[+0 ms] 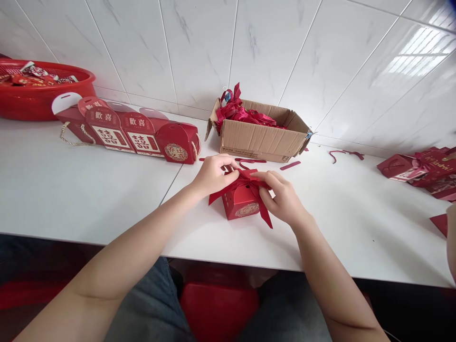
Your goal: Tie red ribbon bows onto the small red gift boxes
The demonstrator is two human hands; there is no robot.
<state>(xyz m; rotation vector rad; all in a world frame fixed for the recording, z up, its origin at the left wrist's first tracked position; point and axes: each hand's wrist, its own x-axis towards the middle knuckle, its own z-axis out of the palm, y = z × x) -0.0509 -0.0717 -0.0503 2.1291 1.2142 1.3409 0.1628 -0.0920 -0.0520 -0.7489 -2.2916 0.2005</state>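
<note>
A small red gift box (235, 205) with a gold round emblem stands on the white table before me. Over its top lies a red ribbon (264, 213) tied in a bow, its tails hanging down both sides. My left hand (218, 175) pinches the bow's left side between thumb and fingers. On the other side, my right hand (281, 194) has thumb and fingers closed on the bow's right loop. The knot lies between both hands, and the fingers partly cover the bow.
Behind the box stands a cardboard box (256, 137) of red ribbons. A row of red gift boxes (142, 137) is at the left, beside a red basket (78, 78) of wrapped sweets. More red boxes (402, 166) and part of another person's arm (451, 237) are at the right. Ribbon scraps (290, 166) lie nearby.
</note>
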